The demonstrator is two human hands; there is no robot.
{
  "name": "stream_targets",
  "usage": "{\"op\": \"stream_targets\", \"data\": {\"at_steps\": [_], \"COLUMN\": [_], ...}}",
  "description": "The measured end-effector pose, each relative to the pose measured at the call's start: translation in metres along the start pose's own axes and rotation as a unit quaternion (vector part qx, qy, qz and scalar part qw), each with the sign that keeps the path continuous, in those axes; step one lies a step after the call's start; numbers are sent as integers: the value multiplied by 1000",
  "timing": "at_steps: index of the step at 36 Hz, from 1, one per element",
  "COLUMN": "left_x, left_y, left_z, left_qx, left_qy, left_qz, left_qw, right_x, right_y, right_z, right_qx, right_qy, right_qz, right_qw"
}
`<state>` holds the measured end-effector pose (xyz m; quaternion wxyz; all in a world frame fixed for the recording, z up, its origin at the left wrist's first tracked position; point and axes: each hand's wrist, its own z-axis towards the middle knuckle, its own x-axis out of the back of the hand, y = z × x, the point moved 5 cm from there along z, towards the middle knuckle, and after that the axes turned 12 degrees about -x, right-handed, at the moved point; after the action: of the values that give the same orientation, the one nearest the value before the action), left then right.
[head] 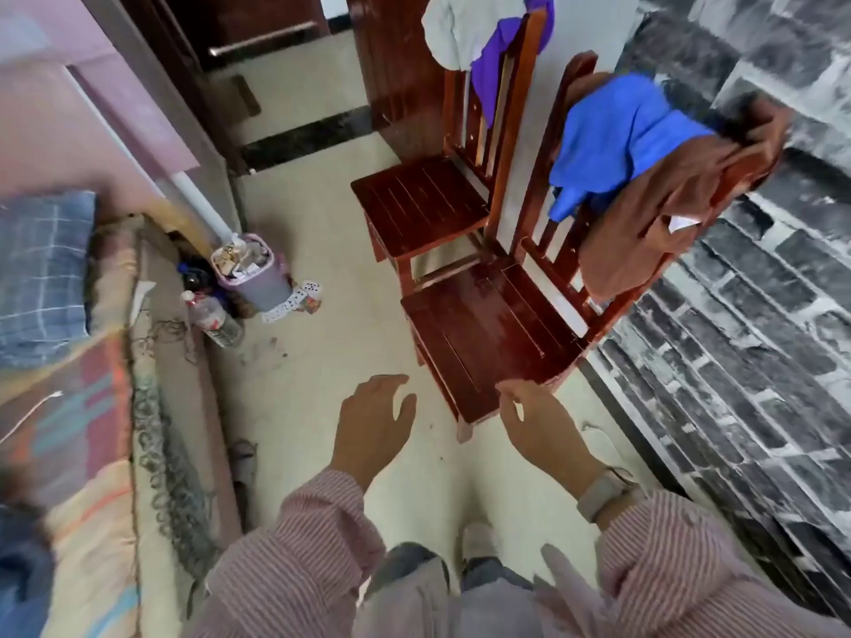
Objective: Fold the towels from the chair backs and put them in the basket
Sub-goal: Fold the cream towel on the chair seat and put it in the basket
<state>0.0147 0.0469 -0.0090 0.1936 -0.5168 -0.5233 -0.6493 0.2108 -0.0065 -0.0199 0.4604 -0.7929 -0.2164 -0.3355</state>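
Towels hang over two chair backs: a blue towel [612, 131] and a brown towel [654, 214] on the near chair [497, 324], a purple towel [488, 71] and a pale towel [456, 29] on the far chair [423, 204]. Left hand [373, 425] and right hand [539, 425] hover empty, fingers loosely spread. Nothing is picked up yet; next likely comes a reach for the near chair. No basket for them shows.
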Motion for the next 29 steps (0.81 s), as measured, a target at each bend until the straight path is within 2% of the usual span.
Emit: {"op": "stream_targets", "data": {"at_steps": [5, 11, 14, 22, 29], "left_x": [24, 56, 77, 160, 203], "left_y": [-42, -124, -170, -284, -323], "left_z": [47, 114, 160, 287, 392], "left_qx": [47, 98, 114, 107, 66], "left_qy": [41, 59, 61, 55, 60], "left_qz": [-31, -45, -59, -73, -85], "left_qw": [998, 992, 990, 990, 992], "right_x": [-8, -28, -41, -69, -68], "right_y": [-48, -117, -156, -284, -354], "right_z": [68, 159, 210, 340, 427], "right_qx": [8, 43, 29, -10, -3], "right_qy": [-47, -46, -52, -48, -22], "right_qz": [-29, -51, -41, -19, -31], "right_qw": [998, 997, 997, 999, 999]}}
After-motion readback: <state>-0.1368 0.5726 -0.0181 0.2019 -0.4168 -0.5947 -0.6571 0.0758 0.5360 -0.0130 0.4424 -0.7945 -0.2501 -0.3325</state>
